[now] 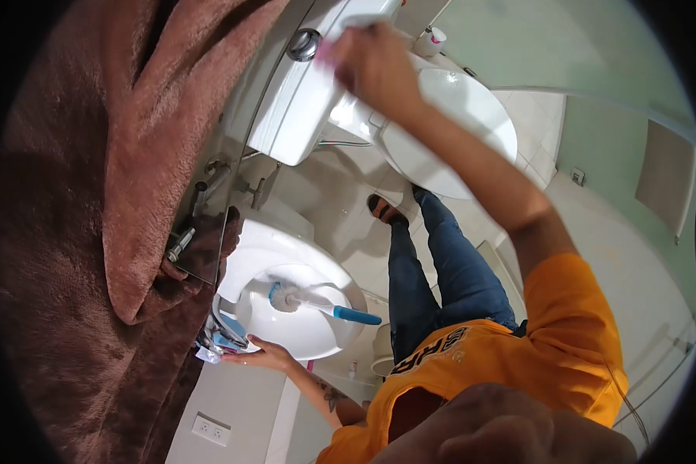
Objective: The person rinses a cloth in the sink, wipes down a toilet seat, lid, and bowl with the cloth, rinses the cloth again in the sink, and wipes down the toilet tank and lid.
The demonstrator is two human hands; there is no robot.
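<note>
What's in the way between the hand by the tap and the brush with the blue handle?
Nothing that I can see stands between the left hand and the brush. The brush lies in the sink, and the tap is close to the hand but off to the side.

A blue-handled brush (340, 312) lies in the white sink (301, 251).

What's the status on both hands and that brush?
Right hand blurred by toilet tank, grip unclear. Left hand beside sink faucet, hold unclear. Toilet brush in sink, uncovered, clear of both hands.
</note>
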